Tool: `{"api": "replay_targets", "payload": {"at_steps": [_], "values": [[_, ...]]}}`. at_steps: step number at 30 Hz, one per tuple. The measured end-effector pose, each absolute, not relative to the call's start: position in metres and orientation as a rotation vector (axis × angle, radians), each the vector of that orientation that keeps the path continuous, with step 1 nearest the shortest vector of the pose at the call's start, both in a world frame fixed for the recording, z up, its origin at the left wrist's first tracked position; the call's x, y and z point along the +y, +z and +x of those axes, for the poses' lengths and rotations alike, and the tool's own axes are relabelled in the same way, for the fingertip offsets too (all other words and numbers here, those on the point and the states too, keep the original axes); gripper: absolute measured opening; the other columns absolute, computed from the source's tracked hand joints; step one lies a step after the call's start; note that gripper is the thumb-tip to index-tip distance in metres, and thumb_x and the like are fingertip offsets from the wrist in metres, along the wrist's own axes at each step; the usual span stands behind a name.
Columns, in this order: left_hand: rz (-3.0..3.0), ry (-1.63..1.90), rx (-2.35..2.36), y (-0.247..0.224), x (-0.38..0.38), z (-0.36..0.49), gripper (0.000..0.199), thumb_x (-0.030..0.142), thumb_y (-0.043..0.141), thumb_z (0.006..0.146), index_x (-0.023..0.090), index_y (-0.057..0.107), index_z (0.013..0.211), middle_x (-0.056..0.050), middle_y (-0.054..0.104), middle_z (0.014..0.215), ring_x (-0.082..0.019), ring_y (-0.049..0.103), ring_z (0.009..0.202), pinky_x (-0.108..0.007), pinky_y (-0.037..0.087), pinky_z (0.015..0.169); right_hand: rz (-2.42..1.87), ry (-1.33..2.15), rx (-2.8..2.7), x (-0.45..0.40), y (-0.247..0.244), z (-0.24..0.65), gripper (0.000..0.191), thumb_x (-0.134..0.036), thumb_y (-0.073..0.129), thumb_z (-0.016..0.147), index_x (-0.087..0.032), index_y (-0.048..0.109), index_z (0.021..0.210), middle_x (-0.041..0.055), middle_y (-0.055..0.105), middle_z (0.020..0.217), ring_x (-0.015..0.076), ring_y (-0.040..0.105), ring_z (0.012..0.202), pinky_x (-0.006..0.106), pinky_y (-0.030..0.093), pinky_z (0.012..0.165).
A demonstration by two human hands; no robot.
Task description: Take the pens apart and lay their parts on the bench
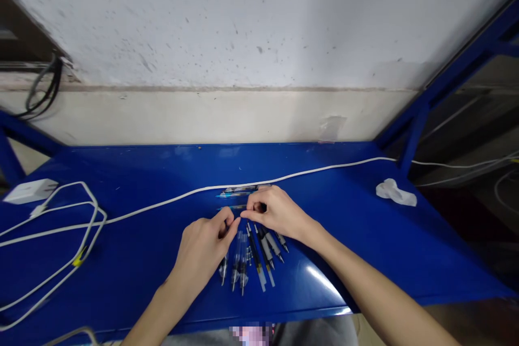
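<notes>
The fingers [221, 220] of the left hand [198, 243] are drawn in to a near pinch, thumb close to forefinger, and from here I can't tell whether anything thin sits between them. The right hand [284, 213] is curled much the same way, its thumb tip almost meeting the left's, and its grip I can't make out either. Both cover part of what lies on the blue tabletop [336, 211]: in front of them, a fan of clear pen barrels [243, 267], dark refills [257, 259] and grey grips [273, 243], with the upper ends near the hands partly hidden. Some blue-tipped pens [233, 193] lie just beyond, half behind the right hand, beside a white cable [162, 204]. Smaller bits among the barrels are too blurred to name. The forearms run out of view below.
</notes>
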State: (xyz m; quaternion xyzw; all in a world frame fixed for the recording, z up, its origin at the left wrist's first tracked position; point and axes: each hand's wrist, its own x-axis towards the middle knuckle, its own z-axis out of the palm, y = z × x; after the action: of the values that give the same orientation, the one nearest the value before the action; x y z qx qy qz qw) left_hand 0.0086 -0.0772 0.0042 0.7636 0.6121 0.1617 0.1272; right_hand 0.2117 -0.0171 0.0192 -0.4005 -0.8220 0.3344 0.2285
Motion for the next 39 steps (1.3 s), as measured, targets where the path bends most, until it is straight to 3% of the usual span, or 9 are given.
{"api": "replay_targets", "payload": {"at_steps": [5,9,13,17,23,27,33,39], "values": [[2.269,0.591,1.714,0.021,-0.066,0.008,0.04,0.045,0.043,0.104,0.022,0.052,0.072,0.007,0.04,0.047,-0.012,0.037,0.039,-0.027,0.02,0.052,-1.285,0.654,-2.255,-0.009,0.021,0.22,0.022,-0.033,0.071,0.095,-0.019,0.067,0.079,-0.0004,0.062,0.07,0.0148,0.054,0.074,0.027,0.03,0.065],[2.266,0.85,1.624,0.037,-0.031,0.023,0.042,0.04,0.045,0.105,0.021,0.047,0.068,0.006,0.041,0.052,-0.01,0.038,0.047,-0.027,0.023,0.054,-1.241,0.526,-2.411,-0.003,0.017,0.226,0.028,-0.044,0.077,0.088,-0.018,0.068,0.085,0.0018,0.061,0.075,0.0179,0.052,0.08,0.028,0.03,0.066],[2.503,0.999,1.397,0.033,0.007,0.04,0.036,0.035,0.045,0.107,0.02,0.057,0.077,0.005,0.051,0.059,-0.01,0.044,0.053,-0.027,0.029,0.058,-1.166,0.514,-2.503,-0.001,0.01,0.228,0.034,-0.05,0.077,0.086,-0.017,0.067,0.084,0.0028,0.061,0.075,0.0195,0.052,0.08,0.029,0.034,0.067],[2.857,1.06,1.187,0.02,0.017,0.038,0.033,0.026,0.043,0.107,0.018,0.062,0.082,-0.001,0.065,0.073,-0.014,0.055,0.067,-0.03,0.037,0.067,-1.102,0.469,-2.526,-0.002,0.008,0.229,0.028,-0.043,0.076,0.089,-0.017,0.067,0.085,0.0057,0.066,0.088,0.0202,0.055,0.085,0.031,0.04,0.071],[2.967,1.204,1.101,0.015,0.006,0.032,0.019,0.017,0.047,0.103,0.015,0.065,0.096,-0.004,0.07,0.082,-0.017,0.057,0.075,-0.033,0.04,0.07,-1.032,0.475,-2.379,-0.004,0.02,0.23,0.024,-0.037,0.055,0.104,-0.018,0.059,0.09,0.0061,0.06,0.093,0.02,0.053,0.09,0.032,0.045,0.08],[2.974,1.21,1.19,0.013,0.007,0.035,0.02,0.019,0.046,0.104,0.014,0.066,0.106,-0.004,0.072,0.083,-0.018,0.059,0.078,-0.035,0.04,0.071,-1.122,0.427,-2.227,-0.005,0.021,0.228,0.023,-0.037,0.048,0.107,-0.019,0.058,0.096,0.0076,0.063,0.095,0.0211,0.056,0.09,0.034,0.044,0.081],[2.925,1.124,1.312,0.011,0.008,0.033,0.028,0.026,0.045,0.107,0.016,0.067,0.094,-0.003,0.071,0.079,-0.016,0.059,0.073,-0.034,0.039,0.07,-1.279,0.442,-2.032,-0.007,0.011,0.225,0.033,-0.045,0.042,0.108,-0.02,0.061,0.098,0.0065,0.067,0.089,0.0194,0.06,0.081,0.032,0.043,0.075],[2.887,0.98,1.352,0.01,0.008,0.031,0.037,0.033,0.041,0.11,0.015,0.069,0.092,-0.005,0.071,0.088,-0.018,0.061,0.082,-0.034,0.039,0.074,-1.177,0.482,-2.067,-0.007,0.009,0.223,0.033,-0.041,0.039,0.11,-0.019,0.063,0.108,0.0089,0.068,0.102,0.0212,0.061,0.094,0.033,0.046,0.084]]}}
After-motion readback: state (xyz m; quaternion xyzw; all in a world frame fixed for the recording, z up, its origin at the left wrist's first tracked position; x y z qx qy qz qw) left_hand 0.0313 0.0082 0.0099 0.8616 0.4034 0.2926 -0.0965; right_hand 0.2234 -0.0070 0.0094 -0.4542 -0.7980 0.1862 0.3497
